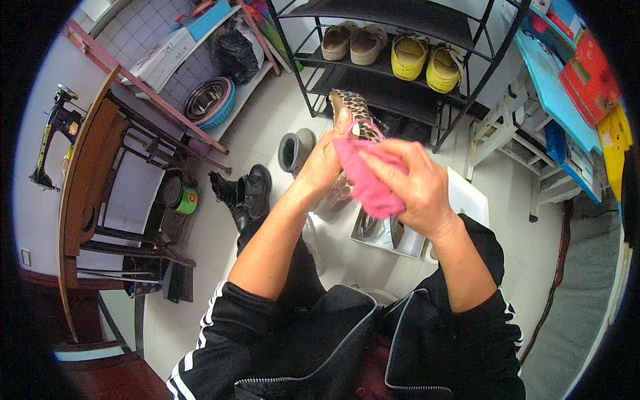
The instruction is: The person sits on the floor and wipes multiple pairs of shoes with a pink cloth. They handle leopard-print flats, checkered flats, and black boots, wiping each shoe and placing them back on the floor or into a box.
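My left hand [325, 160] grips a leopard-print shoe [356, 106] with its toe end pointing away from me and the thumb along its side. In my right hand [417, 185] is a bunched pink cloth [372, 175], held up against the near part of that shoe and hiding it. A loop of the cloth's pink edging curls over the print. Below my hands, a second leopard-print item [341, 190], partly covered, seems to stand near the floor. An open white shoebox [412, 249] with dark shoes inside lies under my right hand.
Ahead stands a black shoe rack [380, 92] holding beige shoes [367, 44] and yellow shoes [410, 57]. Grey boots [295, 150] and black boots [252, 187] are on the floor at left, near a sewing machine table [92, 185]. A white stool [500, 125] stands at right.
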The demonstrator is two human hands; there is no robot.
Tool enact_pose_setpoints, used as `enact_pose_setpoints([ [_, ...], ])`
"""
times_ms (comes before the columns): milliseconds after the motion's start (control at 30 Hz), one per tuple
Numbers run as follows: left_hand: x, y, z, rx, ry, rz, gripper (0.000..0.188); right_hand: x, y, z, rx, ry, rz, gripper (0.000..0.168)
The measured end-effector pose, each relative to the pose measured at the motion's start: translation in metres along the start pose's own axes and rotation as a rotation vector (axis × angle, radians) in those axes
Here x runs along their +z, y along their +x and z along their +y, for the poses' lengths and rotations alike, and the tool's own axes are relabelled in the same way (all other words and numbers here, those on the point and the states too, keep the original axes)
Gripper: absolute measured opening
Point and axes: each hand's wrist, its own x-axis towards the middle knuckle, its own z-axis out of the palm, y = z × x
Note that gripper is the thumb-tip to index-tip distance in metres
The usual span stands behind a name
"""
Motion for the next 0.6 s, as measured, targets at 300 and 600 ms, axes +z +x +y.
enact_pose_setpoints([
  [300, 0.008, -0.010, 0.008, 0.100, 0.124, -0.061, 0.059, 0.001, -0.001, 0.013, 0.085, 0.007, -0.030, 0.056],
  [600, -0.025, -0.030, 0.002, 0.122, 0.420, -0.476, 0.064, 0.004, -0.004, 0.024, 0.179, -0.146, -0.128, 0.056],
])
